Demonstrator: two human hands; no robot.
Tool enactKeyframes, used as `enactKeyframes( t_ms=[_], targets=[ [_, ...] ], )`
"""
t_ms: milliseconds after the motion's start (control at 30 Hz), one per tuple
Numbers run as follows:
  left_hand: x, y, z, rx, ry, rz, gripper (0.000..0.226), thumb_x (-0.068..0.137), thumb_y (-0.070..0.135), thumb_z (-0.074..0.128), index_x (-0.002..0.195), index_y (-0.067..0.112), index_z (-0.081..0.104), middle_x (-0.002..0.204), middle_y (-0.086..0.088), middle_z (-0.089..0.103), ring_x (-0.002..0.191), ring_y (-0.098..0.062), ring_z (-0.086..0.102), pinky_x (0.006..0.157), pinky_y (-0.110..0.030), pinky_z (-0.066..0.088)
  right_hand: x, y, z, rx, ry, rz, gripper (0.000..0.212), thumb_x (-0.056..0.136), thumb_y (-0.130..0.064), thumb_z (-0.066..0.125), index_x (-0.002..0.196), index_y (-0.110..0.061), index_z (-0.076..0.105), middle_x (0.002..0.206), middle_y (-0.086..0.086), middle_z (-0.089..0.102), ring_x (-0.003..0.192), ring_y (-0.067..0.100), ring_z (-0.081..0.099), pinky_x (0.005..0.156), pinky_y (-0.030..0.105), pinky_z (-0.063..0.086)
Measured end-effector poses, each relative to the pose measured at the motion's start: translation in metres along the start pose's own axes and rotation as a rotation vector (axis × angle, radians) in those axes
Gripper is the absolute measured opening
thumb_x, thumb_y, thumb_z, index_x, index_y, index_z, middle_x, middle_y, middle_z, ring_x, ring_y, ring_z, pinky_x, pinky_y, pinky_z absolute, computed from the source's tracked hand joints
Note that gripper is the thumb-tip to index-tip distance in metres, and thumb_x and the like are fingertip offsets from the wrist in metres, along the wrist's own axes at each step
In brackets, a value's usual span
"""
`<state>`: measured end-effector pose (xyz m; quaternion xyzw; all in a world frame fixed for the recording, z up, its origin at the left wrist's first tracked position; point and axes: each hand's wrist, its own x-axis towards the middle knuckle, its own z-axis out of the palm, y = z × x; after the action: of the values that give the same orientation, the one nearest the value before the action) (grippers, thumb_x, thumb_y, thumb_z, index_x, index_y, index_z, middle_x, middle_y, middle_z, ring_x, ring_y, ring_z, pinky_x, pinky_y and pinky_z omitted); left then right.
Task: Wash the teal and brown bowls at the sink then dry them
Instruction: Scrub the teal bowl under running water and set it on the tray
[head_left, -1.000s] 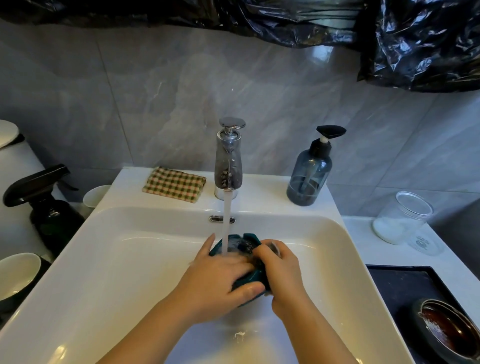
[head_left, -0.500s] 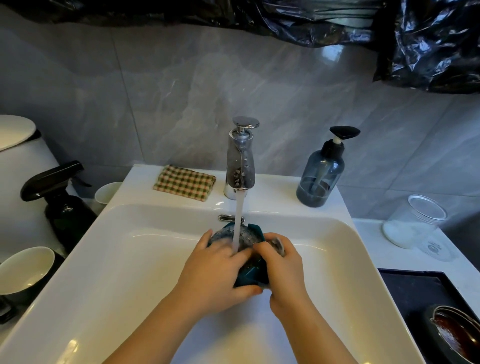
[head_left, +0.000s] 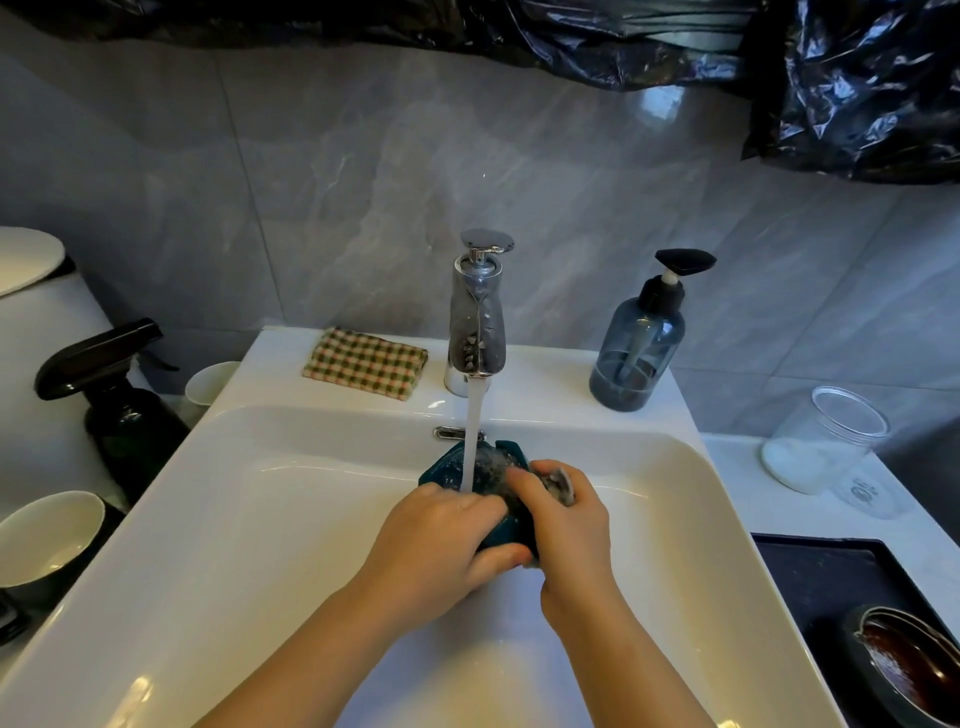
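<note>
Beneath the grip, a white sink (head_left: 270, 519) meets grey tiles (head_left: 311, 182), while the left hand (head_left: 441, 540) clasps the wet teal bowl (head_left: 441, 465) and the right hand (head_left: 571, 530) pinches a scrubber (head_left: 562, 486).

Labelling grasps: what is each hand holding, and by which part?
Left hand grips the teal bowl by its near wall, thumb underneath. Right hand pinches a grey pad, seemingly a scrubber, against the bowl's right rim.

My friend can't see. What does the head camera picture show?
A left hand holds a teal bowl under the running tap while the right hand scrubs it with a gray pad. A brown bowl sits at right.
</note>
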<state>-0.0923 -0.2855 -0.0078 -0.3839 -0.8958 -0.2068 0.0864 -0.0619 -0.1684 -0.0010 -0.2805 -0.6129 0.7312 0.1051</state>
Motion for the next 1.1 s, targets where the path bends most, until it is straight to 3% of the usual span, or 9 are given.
enactKeyframes(
  t_ms=[67, 167, 300, 367, 433, 600, 800, 967, 1100],
  targets=[
    [0.001, 0.001, -0.006, -0.231, 0.067, -0.179, 0.033, 0.086, 0.055, 0.045, 0.071, 0.025, 0.049, 0.066, 0.008, 0.058, 0.063, -0.013, 0.05, 0.054, -0.022, 0.034, -0.003, -0.004, 0.002, 0.014, -0.065, 0.0, 0.012, 0.086, -0.026, 0.062, 0.097, -0.022, 0.062, 0.095, 0.009, 0.067, 0.079, 0.019, 0.062, 0.052, 0.023, 0.048],
    [0.006, 0.002, -0.009, -0.708, 0.188, -0.564, 0.022, 0.093, 0.034, 0.051, 0.072, 0.027, 0.052, 0.074, 0.003, 0.062, 0.075, -0.021, 0.06, 0.068, -0.036, 0.05, -0.009, -0.009, 0.007, -0.003, -0.166, -0.043, 0.03, 0.096, -0.029, 0.047, 0.126, -0.026, 0.051, 0.119, 0.009, 0.06, 0.089, 0.015, 0.056, 0.052, 0.012, 0.046],
    [0.012, 0.007, -0.012, -1.155, 0.26, -0.935, 0.032, 0.098, 0.043, 0.036, 0.088, 0.027, 0.062, 0.094, -0.005, 0.069, 0.089, -0.022, 0.065, 0.084, -0.04, 0.054, -0.023, -0.001, 0.015, -0.232, -0.292, -0.343, 0.052, 0.096, -0.018, 0.046, 0.14, -0.039, 0.03, 0.138, -0.019, 0.04, 0.118, -0.003, 0.045, 0.088, 0.007, 0.045],
    [0.013, 0.005, -0.014, -1.264, 0.253, -1.008, 0.038, 0.098, 0.045, 0.031, 0.09, 0.028, 0.064, 0.097, -0.006, 0.07, 0.093, -0.024, 0.065, 0.087, -0.041, 0.053, -0.026, 0.003, 0.02, -0.43, -0.326, -0.494, 0.052, 0.091, -0.031, 0.044, 0.136, -0.05, 0.024, 0.143, -0.028, 0.029, 0.132, -0.006, 0.032, 0.11, 0.019, 0.032],
    [0.014, 0.006, -0.018, -1.241, 0.259, -0.998, 0.035, 0.098, 0.044, 0.033, 0.086, 0.03, 0.063, 0.097, -0.003, 0.068, 0.094, -0.022, 0.063, 0.083, -0.037, 0.051, -0.02, 0.003, 0.02, -0.493, -0.308, -0.518, 0.043, 0.09, -0.038, 0.037, 0.127, -0.056, 0.026, 0.143, -0.028, 0.03, 0.136, -0.004, 0.027, 0.113, 0.023, 0.026],
    [0.016, 0.008, -0.017, -1.17, 0.207, -1.054, 0.031, 0.097, 0.046, 0.036, 0.086, 0.029, 0.06, 0.095, -0.002, 0.066, 0.094, -0.023, 0.06, 0.082, -0.036, 0.048, -0.015, -0.002, 0.012, -0.234, -0.249, -0.244, 0.034, 0.1, -0.028, 0.034, 0.129, -0.041, 0.047, 0.138, -0.014, 0.047, 0.13, 0.008, 0.042, 0.109, 0.031, 0.039],
    [0.01, 0.002, -0.018, -1.075, 0.154, -1.019, 0.033, 0.092, 0.03, 0.046, 0.078, 0.006, 0.064, 0.075, -0.012, 0.071, 0.077, -0.027, 0.066, 0.074, -0.041, 0.052, -0.028, 0.0, 0.028, -0.561, -0.243, -0.656, 0.033, 0.091, -0.033, 0.037, 0.115, -0.056, 0.037, 0.114, -0.037, 0.042, 0.112, -0.008, 0.045, 0.096, 0.012, 0.036],
    [0.013, 0.011, -0.021, -0.995, 0.197, -0.942, 0.032, 0.097, 0.034, 0.041, 0.076, 0.022, 0.062, 0.084, -0.004, 0.065, 0.083, -0.017, 0.059, 0.075, -0.031, 0.048, -0.01, -0.006, 0.014, -0.262, -0.152, -0.311, 0.022, 0.097, -0.026, 0.042, 0.099, -0.041, 0.058, 0.104, -0.016, 0.062, 0.106, 0.008, 0.059, 0.092, 0.034, 0.053],
    [0.013, 0.005, -0.021, -0.986, 0.181, -0.962, 0.03, 0.096, 0.03, 0.041, 0.082, 0.021, 0.066, 0.087, -0.008, 0.069, 0.087, -0.024, 0.064, 0.086, -0.047, 0.053, -0.028, 0.0, 0.021, -0.457, -0.171, -0.651, 0.027, 0.089, -0.032, 0.044, 0.105, -0.038, 0.064, 0.117, -0.02, 0.062, 0.117, -0.001, 0.052, 0.106, 0.023, 0.041]
  ],
)
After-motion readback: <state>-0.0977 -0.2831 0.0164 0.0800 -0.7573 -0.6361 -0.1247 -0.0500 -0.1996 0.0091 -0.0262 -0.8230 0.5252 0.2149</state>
